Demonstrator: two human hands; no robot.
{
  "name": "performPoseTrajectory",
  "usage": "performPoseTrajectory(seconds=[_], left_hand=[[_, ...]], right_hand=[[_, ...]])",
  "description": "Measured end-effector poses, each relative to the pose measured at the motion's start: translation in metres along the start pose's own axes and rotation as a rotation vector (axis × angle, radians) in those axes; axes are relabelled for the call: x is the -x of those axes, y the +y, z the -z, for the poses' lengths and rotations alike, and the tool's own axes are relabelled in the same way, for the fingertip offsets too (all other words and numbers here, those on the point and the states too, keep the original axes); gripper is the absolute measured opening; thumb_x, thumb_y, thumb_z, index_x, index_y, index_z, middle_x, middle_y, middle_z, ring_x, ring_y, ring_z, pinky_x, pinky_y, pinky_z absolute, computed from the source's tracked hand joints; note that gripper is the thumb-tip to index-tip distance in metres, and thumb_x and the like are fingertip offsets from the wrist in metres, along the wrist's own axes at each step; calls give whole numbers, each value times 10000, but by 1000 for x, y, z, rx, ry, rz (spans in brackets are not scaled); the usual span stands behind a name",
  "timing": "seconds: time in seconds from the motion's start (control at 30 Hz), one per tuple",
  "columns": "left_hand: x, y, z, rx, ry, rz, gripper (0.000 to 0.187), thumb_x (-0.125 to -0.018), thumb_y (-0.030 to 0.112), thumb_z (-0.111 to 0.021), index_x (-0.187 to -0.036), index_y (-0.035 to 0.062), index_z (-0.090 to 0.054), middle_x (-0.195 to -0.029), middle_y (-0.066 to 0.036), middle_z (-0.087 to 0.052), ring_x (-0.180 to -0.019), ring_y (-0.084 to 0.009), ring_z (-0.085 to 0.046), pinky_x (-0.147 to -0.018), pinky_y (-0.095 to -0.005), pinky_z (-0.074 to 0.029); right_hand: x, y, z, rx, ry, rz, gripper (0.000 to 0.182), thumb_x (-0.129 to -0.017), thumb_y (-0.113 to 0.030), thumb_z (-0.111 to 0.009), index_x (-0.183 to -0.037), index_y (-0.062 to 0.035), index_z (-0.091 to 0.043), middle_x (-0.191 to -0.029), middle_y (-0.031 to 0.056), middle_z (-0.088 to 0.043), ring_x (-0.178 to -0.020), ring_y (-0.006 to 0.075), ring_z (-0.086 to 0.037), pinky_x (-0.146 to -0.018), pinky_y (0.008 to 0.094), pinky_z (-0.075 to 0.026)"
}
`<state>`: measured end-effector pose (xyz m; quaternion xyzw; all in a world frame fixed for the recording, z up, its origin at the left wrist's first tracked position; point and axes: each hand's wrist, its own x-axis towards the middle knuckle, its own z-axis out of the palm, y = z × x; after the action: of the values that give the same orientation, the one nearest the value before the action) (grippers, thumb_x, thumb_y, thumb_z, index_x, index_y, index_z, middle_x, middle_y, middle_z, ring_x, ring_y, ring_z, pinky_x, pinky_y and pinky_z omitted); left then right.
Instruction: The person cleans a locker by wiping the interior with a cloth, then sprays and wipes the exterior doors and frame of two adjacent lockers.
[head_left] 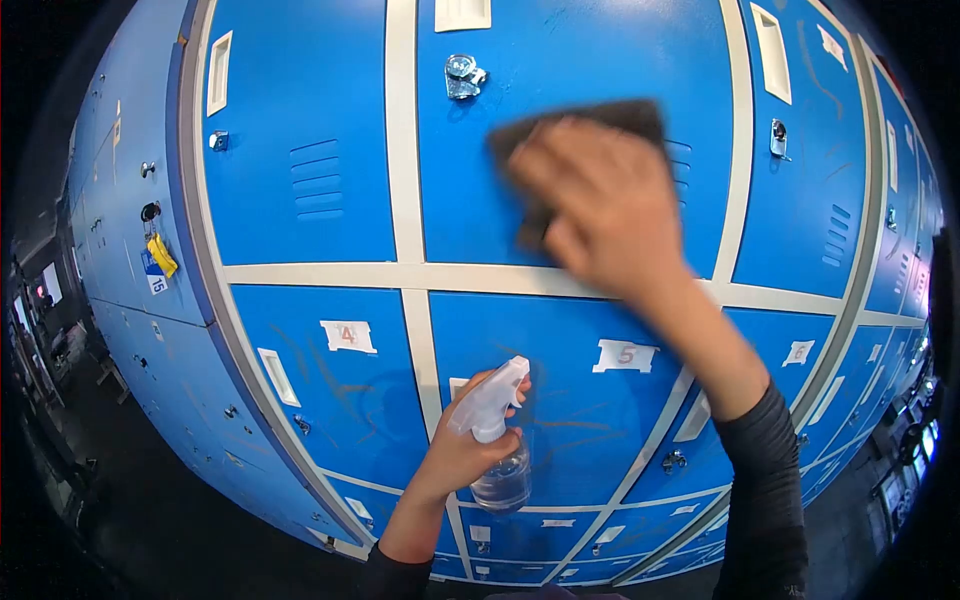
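Note:
My right hand (605,200), slightly blurred, presses a dark cloth (640,118) flat against the blue door (570,60) of the upper middle locker. Below it and to the left, my left hand (470,445) is wrapped round the neck of a clear spray bottle (505,485) with a white trigger head. The bottle is upright, holds clear liquid and is in front of the locker door labelled 5 (625,356). Part of the cloth is hidden under my right hand.
A metal latch (463,77) sticks out left of the cloth. Labels 4 (347,336) and 6 (799,352) mark neighbouring doors. White frame strips (408,150) divide the lockers. A yellow tag (161,256) hangs from a lock at the left. Dark floor (230,530) shows below.

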<state>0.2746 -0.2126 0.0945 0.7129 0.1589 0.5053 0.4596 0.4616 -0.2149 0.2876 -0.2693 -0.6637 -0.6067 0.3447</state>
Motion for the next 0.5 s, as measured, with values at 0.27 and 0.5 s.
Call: performPoseTrajectory(seconds=[0.27, 0.5], left_hand=[[0, 2, 0, -20, 16, 62, 631, -723, -40, -661, -1322, 80, -506, -1213, -62, -598, -1042, -156, -549, -891, -288, -474], [0, 3, 0, -9, 3, 59, 635, -714, -42, -659, -1319, 68, -501, -1205, -56, -600, -1047, -158, -551, -892, -286, -471]], right_hand=[[-17, 41, 12, 150, 132, -137, 335, -751, -184, -636, -1083, -141, -653, -1192, 35, -596, -1135, 249, -525, -923, 438, -369], [42, -22, 11, 54, 9, -14, 295, -714, -164, -665, -1006, -121, -676, -1115, 7, -613, -1045, 195, -559, -878, 419, -394]])
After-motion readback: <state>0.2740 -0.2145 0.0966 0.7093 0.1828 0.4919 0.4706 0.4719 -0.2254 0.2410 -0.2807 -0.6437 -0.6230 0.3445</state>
